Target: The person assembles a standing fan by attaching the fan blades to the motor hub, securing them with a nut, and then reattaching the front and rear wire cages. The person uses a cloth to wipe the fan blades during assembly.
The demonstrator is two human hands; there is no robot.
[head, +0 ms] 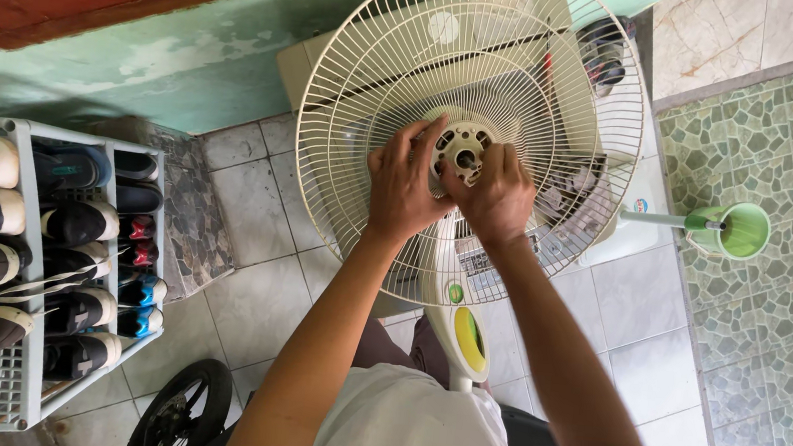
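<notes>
Both sets of fingers curl in around the round hub (461, 152) at the centre of a cream wire fan guard (351, 85). The left hand (402, 187) has its fingers a little apart, tips bent onto the hub's left rim, thumb lying lower against the wires. The right hand (497, 197) has its fingers bunched close together, pressing the hub's right and lower edge; its fingertips are hidden behind the knuckles, so the exact grip cannot be told. The two hands nearly touch below the hub.

The guard is a single dished grille that tilts up toward the camera and sits on one fan stand (460, 326), whose neck bears a green dot and a yellow oval. Through the wires show a pale boxy appliance (297, 69) and some dark objects, too broken up by the grille to identify.

To the right, one green cup-shaped piece (746, 231) on a thin pole (653, 218) stands over the pebble-pattern floor (770, 323).

At left, a grey plastic shoe rack (22, 219) holds shoes in two columns of shelves: dark pairs with pale soles, plus some red and blue ones (140, 289). Its left edge is cut off, so the shoes cannot be fully counted.

A black wheel (181, 413) shows at the bottom edge, only partly in frame.
</notes>
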